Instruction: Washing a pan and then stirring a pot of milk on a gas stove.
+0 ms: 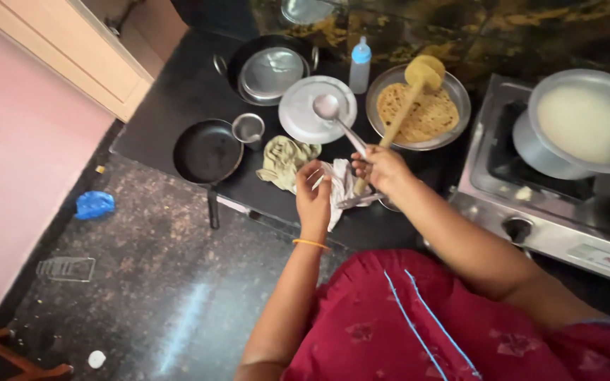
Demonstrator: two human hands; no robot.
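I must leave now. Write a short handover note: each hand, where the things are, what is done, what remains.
Left hand: grips a white cloth at the counter edge.
Right hand: holds a steel ladle and a wooden press together, both over the counter.
Flatbreads lie on the steel plate; black pan is empty; pot sits on the stove.
Done: flatbreads stacked.
Left: the utensils are not yet put down.

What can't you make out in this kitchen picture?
Head view only:
- Pot on the stove: right side cut off by the edge.
- White cloth: partly hidden by the left hand.
- Ladle handle end: covered by the right hand.
- Pan contents: hidden under its lid.
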